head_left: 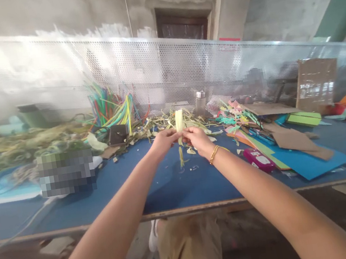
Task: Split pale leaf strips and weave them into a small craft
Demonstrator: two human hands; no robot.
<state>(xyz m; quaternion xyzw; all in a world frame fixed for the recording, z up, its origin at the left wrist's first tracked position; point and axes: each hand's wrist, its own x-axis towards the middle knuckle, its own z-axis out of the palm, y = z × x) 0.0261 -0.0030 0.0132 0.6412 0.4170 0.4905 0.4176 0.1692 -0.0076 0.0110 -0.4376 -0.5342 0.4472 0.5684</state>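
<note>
Over the middle of the blue table [183, 193], both my hands pinch one pale yellow strip [179, 119] that looks like dried corn husk. It stands up above my fingertips, and a narrow end shows just below them. My left hand [164, 141] grips it from the left, fingers closed. From the other side, my right hand [197, 139], with a gold bracelet [214, 154] at the wrist, holds it between thumb and fingers. A thin yellow-green scrap [181, 158] is visible beneath the hands. Behind them lies a heap of similar pale scraps [164, 124].
A perforated metal panel [143, 64] borders the table's back. Coloured strips [112, 106] and a dark box [118, 135] are left of centre; a metal-capped bottle [200, 102] stands behind. Coloured paper [309, 160], cardboard [295, 136] and a purple case [259, 159] lie right.
</note>
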